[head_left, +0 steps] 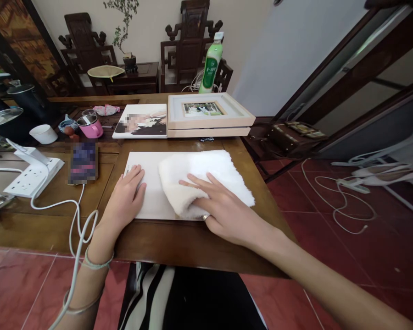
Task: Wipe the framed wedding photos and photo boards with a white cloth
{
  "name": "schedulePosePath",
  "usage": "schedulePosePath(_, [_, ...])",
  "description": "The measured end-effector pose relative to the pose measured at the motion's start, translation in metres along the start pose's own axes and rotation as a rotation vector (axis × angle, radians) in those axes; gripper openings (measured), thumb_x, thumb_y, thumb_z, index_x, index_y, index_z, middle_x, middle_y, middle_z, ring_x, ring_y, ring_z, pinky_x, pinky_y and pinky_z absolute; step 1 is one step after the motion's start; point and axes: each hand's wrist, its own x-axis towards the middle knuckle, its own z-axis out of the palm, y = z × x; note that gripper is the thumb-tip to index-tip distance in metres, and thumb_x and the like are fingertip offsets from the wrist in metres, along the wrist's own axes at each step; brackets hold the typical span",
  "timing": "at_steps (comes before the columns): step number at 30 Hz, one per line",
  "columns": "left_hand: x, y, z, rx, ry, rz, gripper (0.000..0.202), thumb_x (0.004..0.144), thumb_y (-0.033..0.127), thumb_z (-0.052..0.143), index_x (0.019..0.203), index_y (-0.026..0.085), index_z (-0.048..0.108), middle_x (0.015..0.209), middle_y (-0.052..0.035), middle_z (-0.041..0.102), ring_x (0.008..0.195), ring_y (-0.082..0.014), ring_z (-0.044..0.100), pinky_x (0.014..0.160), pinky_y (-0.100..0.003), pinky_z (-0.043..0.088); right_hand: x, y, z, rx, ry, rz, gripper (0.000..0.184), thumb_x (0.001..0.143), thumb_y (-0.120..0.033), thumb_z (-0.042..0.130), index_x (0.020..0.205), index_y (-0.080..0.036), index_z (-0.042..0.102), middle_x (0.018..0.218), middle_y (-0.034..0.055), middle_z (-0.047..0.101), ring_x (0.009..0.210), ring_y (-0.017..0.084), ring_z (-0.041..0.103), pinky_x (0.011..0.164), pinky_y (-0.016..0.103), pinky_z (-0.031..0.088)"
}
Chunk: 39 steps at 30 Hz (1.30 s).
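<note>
A white flat panel [151,197] lies on the wooden table in front of me. My left hand [128,192] rests flat on its left edge, fingers stretched out, covering part of some small dark print there. Over the panel's right part spreads a fluffy white cloth [206,165], its near left side folded over. My right hand [222,206] presses on this cloth and grips it at the fold, with two fingers laid across the top and others partly hidden in the fold. A ring shows on that hand.
Behind the panel are a photo print [147,121] and stacked light wood frames [209,123], with a green bottle [211,64] beyond. To the left are a phone [83,162], a power strip [34,174], a pink mug [90,126] and a white cup [44,134]. A white cable [77,229] runs past my left forearm.
</note>
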Motion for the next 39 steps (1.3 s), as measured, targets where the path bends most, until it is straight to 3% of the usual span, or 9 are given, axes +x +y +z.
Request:
schedulePosePath(6, [-0.001,0.002,0.0,0.004,-0.012,-0.002,0.046,0.096,0.027,0.035,0.135,0.01,0.05,0.15,-0.0172,0.044,0.143,-0.028,0.034,0.116,-0.052,0.028,0.026,0.02,0.003,-0.027,0.01,0.065,0.065,0.067,0.003,0.04,0.125,-0.017,0.061,0.147,0.011,0.049,0.141,0.031,0.034,0.113,0.062,0.026])
schedulePosePath(12, [-0.001,0.001,-0.001,0.01,-0.014,-0.005,0.045,0.096,0.027,0.035,0.135,0.012,0.05,0.15,-0.0163,0.044,0.143,-0.0277,0.034,0.116,-0.053,0.028,0.043,0.014,0.005,-0.049,-0.016,0.148,0.062,0.068,0.004,0.042,0.124,-0.015,0.061,0.149,0.0138,0.046,0.143,0.034,0.029,0.113,0.065,0.022])
schedulePosePath(18, [0.0,0.0,0.0,0.013,-0.01,0.007,0.045,0.096,0.027,0.035,0.135,0.01,0.05,0.15,-0.0173,0.044,0.143,-0.0282,0.035,0.116,-0.052,0.029,0.03,-0.001,0.005,-0.047,-0.03,0.105,0.059,0.063,0.006,0.041,0.114,-0.01,0.066,0.148,0.0168,0.046,0.143,0.037,0.026,0.114,0.065,0.02])
schedulePosePath(23, [0.001,0.001,-0.001,0.012,-0.007,0.007,0.045,0.096,0.026,0.036,0.135,0.01,0.05,0.15,-0.0174,0.044,0.143,-0.0286,0.035,0.116,-0.053,0.029,0.003,-0.013,0.005,-0.02,-0.002,0.003,0.05,0.063,0.005,0.04,0.099,-0.013,0.07,0.148,0.015,0.046,0.144,0.036,0.024,0.114,0.067,0.019])
schedulePosePath(28, [0.001,0.001,-0.001,0.011,-0.008,0.009,0.045,0.096,0.025,0.036,0.136,0.009,0.05,0.15,-0.0175,0.044,0.143,-0.029,0.035,0.116,-0.053,0.029,-0.012,-0.012,-0.002,-0.01,-0.02,-0.053,0.052,0.06,0.005,0.038,0.099,-0.011,0.07,0.147,0.0139,0.048,0.143,0.033,0.028,0.115,0.064,0.022])
schedulePosePath(33, [0.001,0.001,-0.001,0.014,-0.013,0.004,0.046,0.096,0.025,0.036,0.136,0.008,0.049,0.15,-0.0174,0.043,0.143,-0.0284,0.034,0.117,-0.052,0.028,-0.008,-0.001,-0.004,-0.004,0.008,-0.039,0.059,0.061,0.005,0.037,0.108,-0.012,0.068,0.145,0.0118,0.051,0.141,0.031,0.033,0.115,0.061,0.025])
schedulePosePath(39, [-0.001,-0.001,0.0,0.019,-0.012,0.003,0.046,0.096,0.026,0.035,0.137,0.009,0.049,0.15,-0.0169,0.043,0.143,-0.028,0.034,0.117,-0.051,0.028,0.019,0.012,0.002,-0.002,0.001,0.052,0.065,0.064,0.004,0.04,0.121,-0.017,0.063,0.147,0.0096,0.049,0.141,0.031,0.033,0.114,0.062,0.025])
